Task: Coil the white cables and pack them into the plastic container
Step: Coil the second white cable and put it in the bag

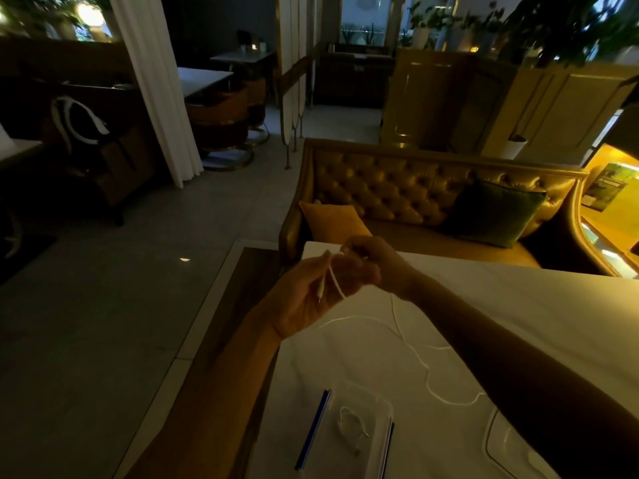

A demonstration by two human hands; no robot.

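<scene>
Above the far left part of the white table, my left hand is palm up with a white cable looped over its fingers, the plug end hanging across the palm. My right hand pinches the same cable just beyond the left fingers. The rest of the cable trails loosely over the table toward my right forearm. Near the front edge stands a clear plastic container with blue clips, and a coiled white cable lies inside it.
The container's clear lid lies to the right, partly under my right forearm. A tufted gold sofa with cushions stands behind the table. Tiled floor lies to the left, with chairs and tables beyond.
</scene>
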